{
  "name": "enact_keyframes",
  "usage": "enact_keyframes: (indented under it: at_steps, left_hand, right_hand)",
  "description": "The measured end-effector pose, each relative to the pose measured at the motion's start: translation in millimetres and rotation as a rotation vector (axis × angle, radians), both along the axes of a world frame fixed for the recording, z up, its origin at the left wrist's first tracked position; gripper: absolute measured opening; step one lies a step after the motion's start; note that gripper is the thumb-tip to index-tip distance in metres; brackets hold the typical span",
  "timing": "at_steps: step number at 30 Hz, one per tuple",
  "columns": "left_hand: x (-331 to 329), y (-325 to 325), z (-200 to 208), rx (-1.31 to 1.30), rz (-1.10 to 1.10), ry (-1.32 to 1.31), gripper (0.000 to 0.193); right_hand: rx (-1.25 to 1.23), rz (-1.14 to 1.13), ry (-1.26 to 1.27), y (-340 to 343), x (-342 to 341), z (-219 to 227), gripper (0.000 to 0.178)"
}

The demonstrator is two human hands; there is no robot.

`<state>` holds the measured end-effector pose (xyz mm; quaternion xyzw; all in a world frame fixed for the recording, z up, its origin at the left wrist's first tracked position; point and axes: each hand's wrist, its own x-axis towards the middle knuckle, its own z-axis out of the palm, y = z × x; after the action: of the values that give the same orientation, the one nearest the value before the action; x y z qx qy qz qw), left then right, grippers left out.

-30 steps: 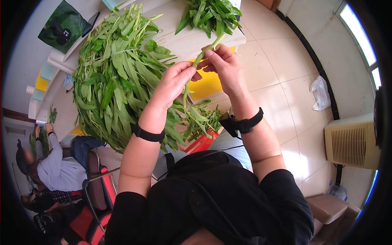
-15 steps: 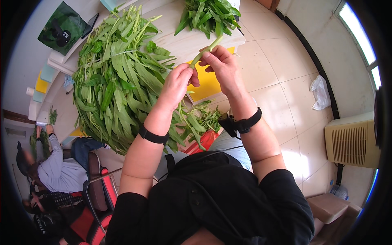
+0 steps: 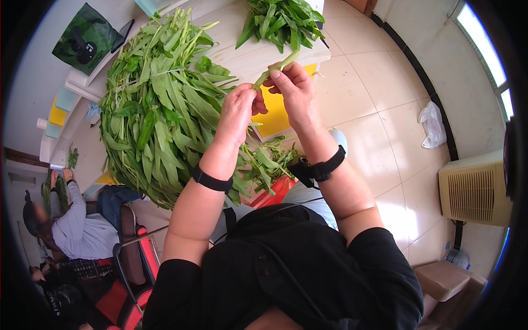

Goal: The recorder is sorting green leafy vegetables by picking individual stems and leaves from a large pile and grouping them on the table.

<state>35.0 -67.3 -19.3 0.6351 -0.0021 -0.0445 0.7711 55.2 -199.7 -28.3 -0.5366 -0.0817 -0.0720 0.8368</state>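
Note:
Between my two hands a green leafy-vegetable stem, like water spinach [image 3: 264, 77], slants up to the right over the table's front edge. My left hand [image 3: 239, 107] pinches its lower end with closed fingers. Higher up, my right hand [image 3: 297, 93] grips the same stem between thumb and fingers, and its tip sticks out beyond them. Left of my hands a large heap of long-leaved greens [image 3: 157, 110] covers the table. A smaller bunch of greens [image 3: 280, 25] lies at the far side. Below my hands, loose stems and leaves [image 3: 269, 162] lie over a red bag [image 3: 279, 192].
The pale tabletop [image 3: 236, 55] has a yellow panel [image 3: 273, 118] beneath it. A dark green packet [image 3: 85, 38] stands at the back left. Another person [image 3: 82, 231] sits at far left handling greens. On the tiled floor at right lie a white plastic bag [image 3: 432, 125] and a beige vented unit [image 3: 472, 192].
Both hands have shifted slightly left, still on the stem. A leafy piece that hung below my left wrist no longer hangs there; the leaves above the red bag lie differently.

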Motion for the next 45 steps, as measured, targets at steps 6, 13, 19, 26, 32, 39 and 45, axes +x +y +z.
enact_keyframes:
  at_steps: [6, 13, 19, 26, 32, 39, 45]
  left_hand:
    - [4, 3, 0, -0.068, 0.081, 0.01, 0.019]
    - [11, 21, -4, -0.117, 0.167, 0.04, 0.013]
    - [15, 63, -1, -0.382, 0.161, 0.028, 0.013]
    - [18, 80, 18, -0.543, 0.057, 0.004, 0.016]
    - [25, 77, 21, -0.728, -0.14, -0.095, 0.02]
    - [-2, 32, 9, -0.265, -0.201, -0.02, 0.032]
    - [1, 41, 6, -0.301, -0.194, -0.06, 0.034]
  right_hand:
    - [0.059, -0.027, -0.028, 7, -2, 3, 0.015]
    - [0.288, -0.094, -0.091, -4, 9, 9, 0.015]
    - [-0.092, -0.054, -0.043, -45, 23, 2, 0.015]
    - [-1.011, 0.204, -0.053, -41, -7, -43, 0.055]
    - [-0.85, 0.631, -0.208, -27, -32, -41, 0.045]
    - [-0.666, 0.613, -0.072, -31, -25, -27, 0.026]
    - [-0.56, 0.63, 0.083, -50, -31, -32, 0.023]
